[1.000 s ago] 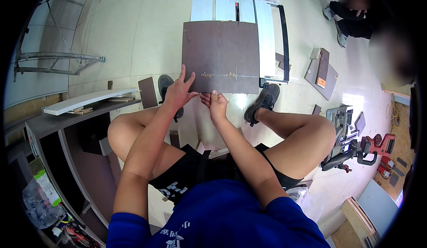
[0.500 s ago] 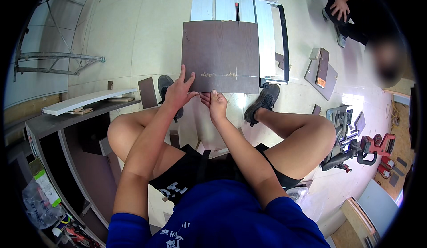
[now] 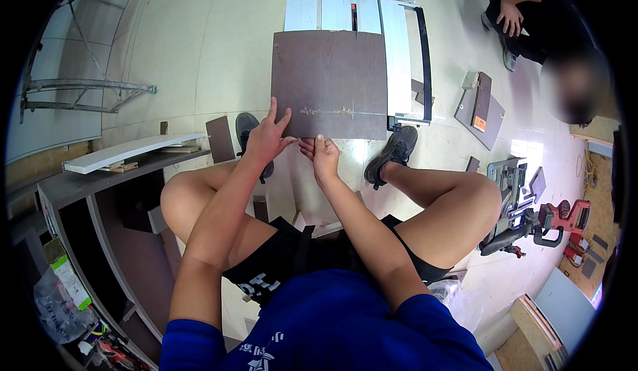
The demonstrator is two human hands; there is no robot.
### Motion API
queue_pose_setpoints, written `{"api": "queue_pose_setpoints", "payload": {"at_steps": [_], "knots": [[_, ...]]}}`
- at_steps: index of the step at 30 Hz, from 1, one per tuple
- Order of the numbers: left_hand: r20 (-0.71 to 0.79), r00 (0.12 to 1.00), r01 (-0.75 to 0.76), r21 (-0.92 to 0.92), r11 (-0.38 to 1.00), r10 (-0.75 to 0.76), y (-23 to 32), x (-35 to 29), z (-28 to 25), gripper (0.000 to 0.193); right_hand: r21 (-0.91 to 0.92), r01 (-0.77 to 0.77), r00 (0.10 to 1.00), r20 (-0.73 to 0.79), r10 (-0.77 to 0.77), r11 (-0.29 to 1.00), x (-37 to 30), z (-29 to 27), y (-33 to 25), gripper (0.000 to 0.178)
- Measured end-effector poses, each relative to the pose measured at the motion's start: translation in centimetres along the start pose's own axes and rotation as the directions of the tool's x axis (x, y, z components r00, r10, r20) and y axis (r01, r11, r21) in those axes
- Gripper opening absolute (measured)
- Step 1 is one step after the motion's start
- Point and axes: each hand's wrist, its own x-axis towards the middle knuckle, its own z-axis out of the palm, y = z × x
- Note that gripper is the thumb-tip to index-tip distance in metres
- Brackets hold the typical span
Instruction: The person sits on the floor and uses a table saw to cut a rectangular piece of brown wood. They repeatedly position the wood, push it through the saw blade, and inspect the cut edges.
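Note:
A square dark brown wood-grain board (image 3: 329, 72) lies flat on a table saw (image 3: 397, 58) with a pale metal top. Rough yellowish chipped patches and a thin pale line run across the board near its close edge. My left hand (image 3: 267, 138) rests at the near left corner, fingers stretched apart, two of them on the board's face and the thumb by its near edge. At the middle of that edge, my right hand (image 3: 323, 155) pinches the board, thumb on top and fingers curled below. The saw's blade is not visible under the board.
Both my feet stand near the saw. A brown cabinet (image 3: 100, 218) with a white panel (image 3: 136, 151) on top is at left. Board offcuts (image 3: 480, 112) lie right of the saw, below a crouching person (image 3: 522, 12). Power tools (image 3: 508, 205) sit at right.
The board has slid very slightly away from me. My hands hold nearly the same pose, and the other person has shifted a little at the upper right.

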Motion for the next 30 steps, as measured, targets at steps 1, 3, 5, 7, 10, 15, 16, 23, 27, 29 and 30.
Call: {"api": "queue_pose_setpoints", "payload": {"at_steps": [1, 3, 5, 7, 10, 15, 16, 23, 27, 29, 30], "knots": [[0.002, 1.0, 0.002, -0.001, 1.0, -0.002, 0.0, 0.0, 0.0, 0.08, -0.011, -0.002, 1.0, 0.006, 0.002, 1.0, 0.0, 0.0, 0.0, 0.032], [0.006, 1.0, 0.005, -0.004, 1.0, -0.005, 0.0, 0.0, 0.0, 0.08, -0.01, -0.008, 1.0, 0.005, 0.008, 1.0, -0.1, 0.0, -0.1, 0.032], [0.01, 1.0, 0.004, -0.002, 1.0, -0.004, 0.0, 0.1, 0.0, 0.08, -0.009, -0.008, 1.0, 0.002, 0.008, 1.0, 0.0, 0.0, -0.1, 0.032], [0.011, 1.0, 0.001, -0.003, 1.0, -0.001, -0.1, 0.1, 0.1, 0.08, -0.007, -0.005, 1.0, -0.002, 0.005, 1.0, -0.1, 0.1, -0.1, 0.032], [0.0, 1.0, -0.007, -0.008, 1.0, 0.007, -0.2, 0.1, 0.2, 0.08, 0.015, 0.008, 1.0, -0.013, -0.008, 1.0, 0.0, 0.2, -0.1, 0.03], [-0.013, 1.0, -0.008, -0.005, 1.0, 0.008, -0.1, 0.1, 0.2, 0.08, 0.016, 0.01, 1.0, -0.01, -0.01, 1.0, 0.1, 0.0, 0.0, 0.03], [-0.014, 1.0, -0.009, -0.007, 1.0, 0.009, -0.1, 0.1, 0.3, 0.08, 0.016, 0.01, 1.0, -0.009, -0.01, 1.0, 0.2, 0.0, 0.0, 0.03], [-0.02, 1.0, -0.016, -0.011, 1.0, 0.016, -0.2, 0.0, 0.3, 0.081, 0.006, 0.01, 1.0, -0.01, -0.01, 1.0, 0.2, 0.0, 0.1, 0.03], [-0.028, 0.999, -0.032, -0.012, 0.999, 0.032, -0.5, 0.0, 0.3, 0.081, -0.013, 0.002, 1.0, -0.001, -0.002, 1.0, 0.3, 0.1, 0.1, 0.033], [-0.026, 0.999, -0.026, -0.001, 1.0, 0.026, -0.5, -0.1, 0.4, 0.08, -0.036, 0.008, 1.0, 0.024, -0.007, 0.999, 0.3, -0.7, 0.8, 0.034], [-0.024, 0.999, -0.025, 0.006, 1.0, 0.025, -0.5, 0.2, 0.3, 0.079, -0.052, 0.023, 0.998, 0.055, -0.02, 0.998, 1.0, -0.9, 0.8, 0.034]]}}
